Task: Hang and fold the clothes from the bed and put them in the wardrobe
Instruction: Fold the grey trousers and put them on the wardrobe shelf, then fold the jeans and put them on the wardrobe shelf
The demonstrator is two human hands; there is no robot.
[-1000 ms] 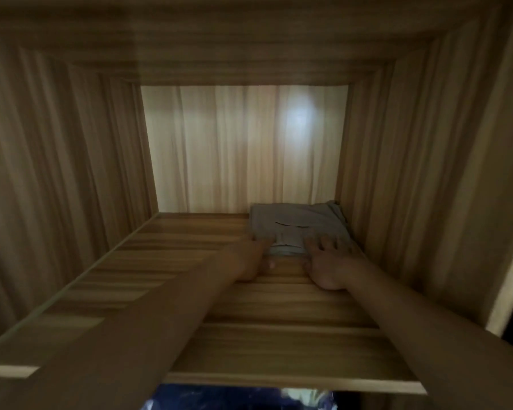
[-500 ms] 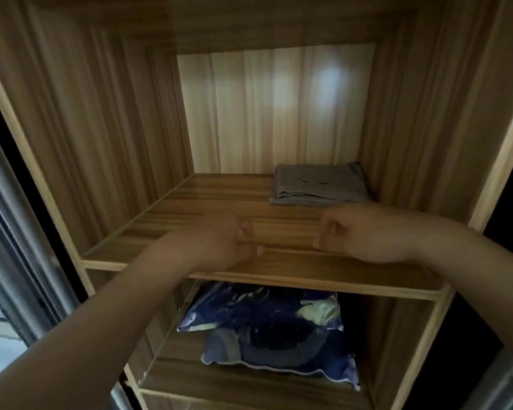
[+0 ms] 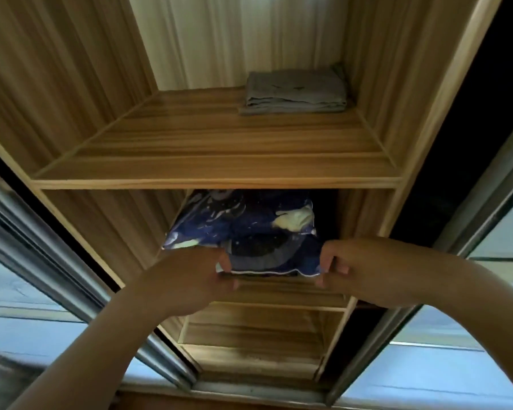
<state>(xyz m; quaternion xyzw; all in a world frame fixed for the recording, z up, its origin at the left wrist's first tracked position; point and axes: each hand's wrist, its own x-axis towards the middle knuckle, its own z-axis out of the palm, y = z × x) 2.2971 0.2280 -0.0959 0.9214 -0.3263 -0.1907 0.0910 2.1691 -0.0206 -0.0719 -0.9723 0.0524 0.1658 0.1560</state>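
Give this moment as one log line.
folded grey garment: on upper wooden shelf | left hand, right hand: at blue patterned pillow, grip unclear

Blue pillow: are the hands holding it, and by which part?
Cannot tell. The left hand and right hand curl by the front corners of the blue pillow, maybe only in front of it.

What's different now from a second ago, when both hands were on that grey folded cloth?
Both hands came off the grey folded garment and drew back and down: the left hand and right hand now sit, fingers curled, before the blue bundle one shelf lower; whether they hold it is unclear. The garment stayed put.
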